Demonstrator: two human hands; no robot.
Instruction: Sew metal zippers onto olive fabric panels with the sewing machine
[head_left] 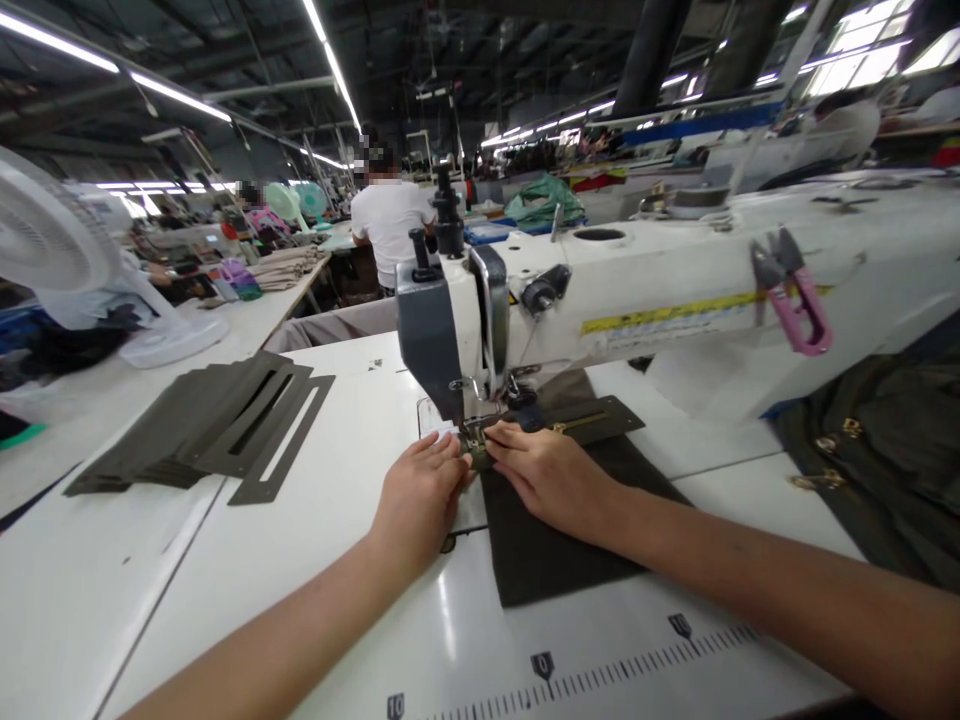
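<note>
A dark olive fabric panel (555,540) lies under the head of a white and grey sewing machine (427,320). Across it runs a dark strip (600,420) with a gold zipper. My right hand (551,475) presses on the panel just right of the needle area, fingers together and pointing left. On the other side of the presser foot, my left hand (427,490) rests with its fingertips at the work's left edge, its fingers close together. What lies beneath the fingertips of both hands is hidden.
Slotted dark pieces (202,420) are stacked at the left of the table. A white fan (172,340) stands behind them. Pink snips (802,310) hang on the machine arm. Dark fabric with gold zipper pulls (885,450) lies right. A person in white (390,220) is ahead.
</note>
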